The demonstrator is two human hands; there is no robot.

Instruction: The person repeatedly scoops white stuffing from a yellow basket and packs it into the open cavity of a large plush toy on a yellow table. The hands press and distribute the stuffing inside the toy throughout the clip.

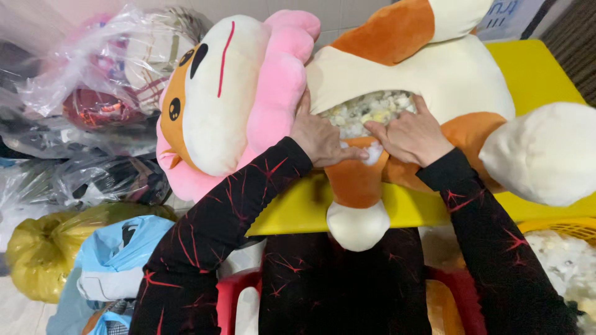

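A: How does the plush toy (397,80) lie?

B: On its back across the yellow table (540,68), long axis left to right. The head, with its pink mane (279,87) and cream face, points left and hangs past the table's left edge. One cream foot (357,226) droops over the near edge; another (546,152) sits at right.

A: And the hands?

B: Both rest at an open seam in the belly, where white stuffing (372,111) shows. The left hand (320,136) lies flat, fingers loosely together, on the seam's left lip. The right hand (410,133) curls its fingers over the right lip. Whether either pinches the fabric cannot be told.

A: Room around it?

B: Bare table shows beyond the body at upper right and in a strip along the near edge. The body covers most of the rest.

A: Surroundings?

B: Clear plastic bags (93,74) of goods crowd the left, just beside the head. Lower left lie a yellow-green bag (43,248) and a blue bag (118,254). At lower right, a yellow basket (562,226) holds loose stuffing. A red stool (233,294) is beneath the person.
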